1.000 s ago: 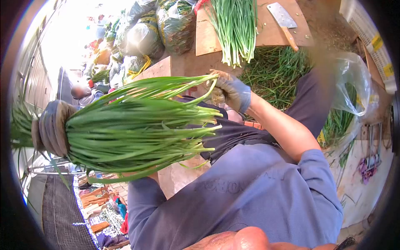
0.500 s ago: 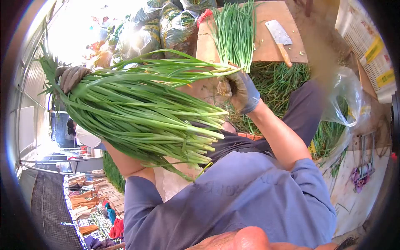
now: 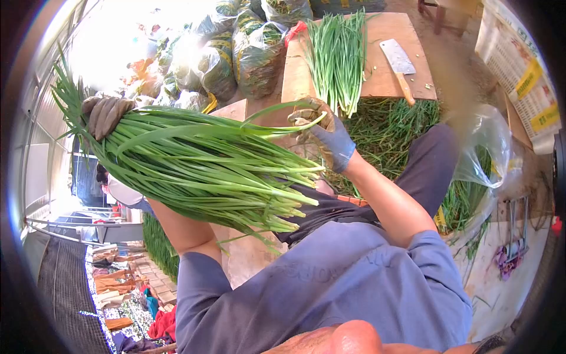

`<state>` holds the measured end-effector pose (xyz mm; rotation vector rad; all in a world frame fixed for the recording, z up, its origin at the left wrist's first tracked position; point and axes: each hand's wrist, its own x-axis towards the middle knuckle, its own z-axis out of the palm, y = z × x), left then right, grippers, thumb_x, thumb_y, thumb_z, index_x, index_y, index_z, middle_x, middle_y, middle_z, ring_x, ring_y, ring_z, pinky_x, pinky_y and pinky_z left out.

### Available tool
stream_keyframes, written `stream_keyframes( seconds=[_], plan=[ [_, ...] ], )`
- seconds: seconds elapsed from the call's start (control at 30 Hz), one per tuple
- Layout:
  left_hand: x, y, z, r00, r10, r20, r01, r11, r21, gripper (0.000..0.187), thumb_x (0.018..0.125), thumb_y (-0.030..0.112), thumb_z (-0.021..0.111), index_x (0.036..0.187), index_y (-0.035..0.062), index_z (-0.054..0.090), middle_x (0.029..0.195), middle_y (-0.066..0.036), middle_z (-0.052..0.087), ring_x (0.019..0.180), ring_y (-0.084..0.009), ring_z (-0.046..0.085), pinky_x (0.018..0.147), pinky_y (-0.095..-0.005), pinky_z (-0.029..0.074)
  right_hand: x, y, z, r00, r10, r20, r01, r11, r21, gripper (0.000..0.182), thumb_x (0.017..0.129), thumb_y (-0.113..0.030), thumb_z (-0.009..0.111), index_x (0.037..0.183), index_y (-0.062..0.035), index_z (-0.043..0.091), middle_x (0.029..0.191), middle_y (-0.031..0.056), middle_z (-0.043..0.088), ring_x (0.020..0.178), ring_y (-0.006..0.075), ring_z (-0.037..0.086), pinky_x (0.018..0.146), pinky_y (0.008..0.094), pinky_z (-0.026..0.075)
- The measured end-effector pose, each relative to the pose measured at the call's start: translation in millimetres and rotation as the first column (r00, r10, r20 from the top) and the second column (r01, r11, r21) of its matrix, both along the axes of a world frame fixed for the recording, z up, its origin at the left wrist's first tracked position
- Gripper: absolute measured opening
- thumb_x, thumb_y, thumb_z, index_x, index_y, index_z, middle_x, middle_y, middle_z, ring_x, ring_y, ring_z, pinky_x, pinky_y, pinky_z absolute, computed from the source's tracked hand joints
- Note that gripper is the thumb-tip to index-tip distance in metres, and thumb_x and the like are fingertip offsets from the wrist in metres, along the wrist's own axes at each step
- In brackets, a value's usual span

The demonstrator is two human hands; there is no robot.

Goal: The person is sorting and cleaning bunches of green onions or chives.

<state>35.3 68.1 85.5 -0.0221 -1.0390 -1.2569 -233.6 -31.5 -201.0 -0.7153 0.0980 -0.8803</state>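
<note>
My left hand [image 3: 108, 117], in a grey-brown glove, is closed around the leafy end of a large bunch of garlic chives [image 3: 206, 162]. The bunch lies across in front of my chest, its pale cut ends pointing right. Beside those ends, my right hand [image 3: 324, 133], in a glove with a blue-grey cuff, has its fingers curled round the pale end of a thin chive stalk that arcs up from the bunch. A second, flatter pile of chives [image 3: 339, 59] rests on the wooden board [image 3: 383, 85] just beyond my right hand.
A cleaver [image 3: 398, 65] with a wooden handle lies on the board, right of the pile. Loose greens [image 3: 389, 130] cover the ground below it. Stuffed plastic bags [image 3: 256, 59] stand at the back; a clear bag [image 3: 486, 147] and a white crate [image 3: 522, 76] are at right.
The several stalks that my right hand held stretched out are no longer apart from the bunch; only a thin one or so stays in its fingers. That hand has shifted slightly left.
</note>
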Motion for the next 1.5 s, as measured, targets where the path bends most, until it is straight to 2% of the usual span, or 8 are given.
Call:
stream_keyframes(
  seconds=[0.23, 0.3, 0.6, 0.83, 1.0, 1.17, 1.3, 1.5],
  plan=[
    [-28, -1, 3, 0.987, 0.150, -0.050, -0.155, 0.983, -0.098, 0.013, 0.097, 0.010, 0.051, 0.097, 0.0024, 0.061, 0.078, -0.007, 0.072, 0.058, -0.0138, 0.069, 0.060, -0.0185, 0.056, 12, -2, -16, 0.786, -0.553, -0.277, 0.182, 0.635, -0.751, 0.055, 0.083, -0.035, 0.075, 0.128, -0.0082, 0.055, 0.117, 0.0112, 0.064, 0.105, 0.0298, 0.062, 0.089, 0.0386, 0.051],
    [4, -7, 11, 0.964, -0.265, 0.011, 0.263, 0.950, -0.168, 0.014, 0.098, 0.015, 0.049, 0.088, 0.0103, 0.057, 0.068, 0.004, 0.060, 0.064, -0.0087, 0.059, 0.078, -0.0270, 0.042, 10, -2, -15, 0.757, -0.651, -0.049, 0.200, 0.304, -0.931, 0.060, 0.081, -0.038, 0.075, 0.130, -0.0101, 0.054, 0.120, 0.0124, 0.063, 0.110, 0.0349, 0.061, 0.092, 0.0405, 0.050],
    [23, -2, 20, 0.988, 0.083, 0.132, -0.089, 0.995, 0.040, 0.020, 0.096, 0.025, 0.048, 0.089, 0.0092, 0.057, 0.078, -0.003, 0.058, 0.079, -0.0165, 0.057, 0.088, -0.0350, 0.042, 19, 26, -17, 0.941, 0.108, -0.321, -0.236, 0.889, -0.393, 0.030, 0.087, -0.022, 0.067, 0.113, -0.0069, 0.067, 0.105, 0.0148, 0.071, 0.097, 0.0283, 0.069, 0.082, 0.0343, 0.052],
    [71, 5, 22, 0.645, 0.455, 0.614, -0.716, 0.640, 0.277, 0.027, 0.094, 0.025, 0.052, 0.099, 0.0018, 0.064, 0.092, -0.012, 0.067, 0.087, -0.0234, 0.064, 0.083, -0.0400, 0.050, 15, 3, -29, 0.801, -0.562, -0.207, -0.018, 0.322, -0.947, 0.029, 0.086, -0.017, 0.066, 0.111, -0.0038, 0.067, 0.106, 0.0152, 0.070, 0.095, 0.0263, 0.069, 0.080, 0.0351, 0.054],
    [54, -24, 7, 0.550, 0.560, 0.619, -0.788, 0.593, 0.165, 0.024, 0.092, 0.022, 0.055, 0.100, 0.0013, 0.065, 0.091, -0.012, 0.068, 0.083, -0.0233, 0.066, 0.077, -0.0381, 0.053, 13, 10, -27, 0.937, -0.215, -0.277, 0.008, 0.803, -0.596, 0.028, 0.093, -0.017, 0.060, 0.117, -0.0034, 0.063, 0.102, 0.0068, 0.069, 0.087, 0.0180, 0.066, 0.076, 0.0313, 0.056],
    [60, -26, -9, 0.491, 0.617, 0.615, -0.849, 0.497, 0.179, 0.023, 0.091, 0.020, 0.057, 0.100, 0.0014, 0.065, 0.090, -0.012, 0.068, 0.080, -0.0235, 0.066, 0.074, -0.0373, 0.055, 13, -4, -16, 0.797, -0.598, 0.086, 0.021, -0.115, -0.993, 0.029, 0.083, -0.024, 0.067, 0.106, -0.0052, 0.066, 0.096, 0.0130, 0.068, 0.083, 0.0326, 0.067, 0.073, 0.0412, 0.055],
    [98, -28, -10, 0.426, 0.669, 0.609, -0.893, 0.418, 0.165, 0.022, 0.090, 0.019, 0.058, 0.100, 0.0015, 0.066, 0.089, -0.012, 0.068, 0.078, -0.0237, 0.067, 0.071, -0.0366, 0.056, 16, -8, -28, 0.683, -0.665, -0.302, -0.367, 0.045, -0.929, 0.024, 0.081, -0.022, 0.066, 0.099, -0.0061, 0.065, 0.087, 0.0167, 0.066, 0.082, 0.0368, 0.065, 0.072, 0.0442, 0.053],
    [63, -6, -7, 0.190, 0.791, 0.582, -0.969, 0.054, 0.242, 0.034, 0.090, 0.029, 0.056, 0.107, 0.0009, 0.064, 0.091, -0.013, 0.067, 0.081, -0.0268, 0.065, 0.074, -0.0410, 0.055, -26, 16, -36, 0.677, -0.549, -0.490, 0.088, 0.721, -0.687, 0.021, 0.096, -0.024, 0.060, 0.103, -0.0046, 0.067, 0.089, 0.0121, 0.066, 0.079, 0.0215, 0.064, 0.072, 0.0309, 0.050]
  ],
)
